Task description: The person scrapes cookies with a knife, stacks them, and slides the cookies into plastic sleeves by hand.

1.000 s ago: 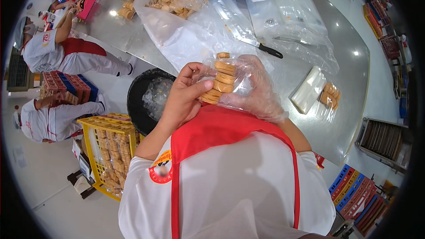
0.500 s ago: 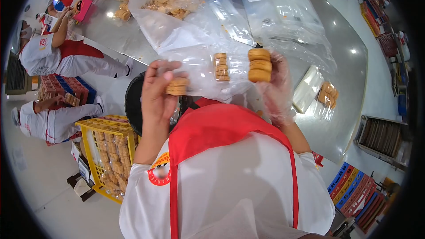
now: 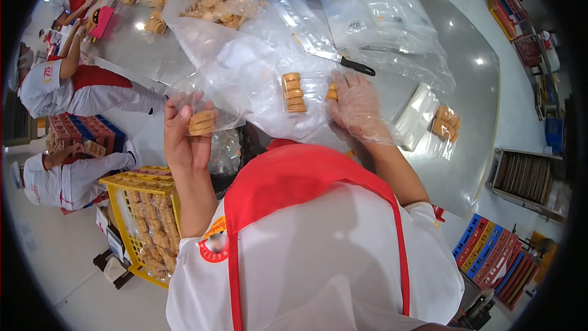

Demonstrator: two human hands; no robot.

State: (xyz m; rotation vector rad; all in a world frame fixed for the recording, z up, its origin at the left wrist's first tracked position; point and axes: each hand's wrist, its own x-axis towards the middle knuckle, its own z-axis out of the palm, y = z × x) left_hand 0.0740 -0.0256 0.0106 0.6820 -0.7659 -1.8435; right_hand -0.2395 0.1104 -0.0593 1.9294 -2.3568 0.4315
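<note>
Head view: L hand [image 3: 187, 138] has thumb & fingers pinching a clear bag w/ a short biscuit stack [image 3: 201, 122]; it looks held out past the near edge of the tabletop [image 3: 474, 95], beside or over the black bin [image 3: 249, 142]. R hand [image 3: 356, 103], in a clear glove, lies palm down, fingers close together, over a few biscuits [image 3: 331, 92] that peek out by the thumb; can't tell if it grips them. Btwn the hands, a bagged middle stack [image 3: 294, 93] lies on the white plastic sheet [image 3: 263, 73].

Handling (my read): biscuits prob. light, stiff, brittle, flaky; bag film thin, limp, slippery. Best hold = light pinch on both sides of a stack, thumb opp. fingers, w/ film snug; hard squeeze may crack layers. Film alone might slide or let a stack swing.

Edges/room: knife [image 3: 357, 66] is just beyond the R fingertips, black handle toward the R, so going fwd there needs care. Flat clear bags [image 3: 416, 116] sit R of the glove, w/ another bagged lot [image 3: 446, 124] just past them. More room seems to be farther R, up to the curved edge; L side is tighter, w/ edge, bin & yellow crate [image 3: 139, 179] lower down.
</note>
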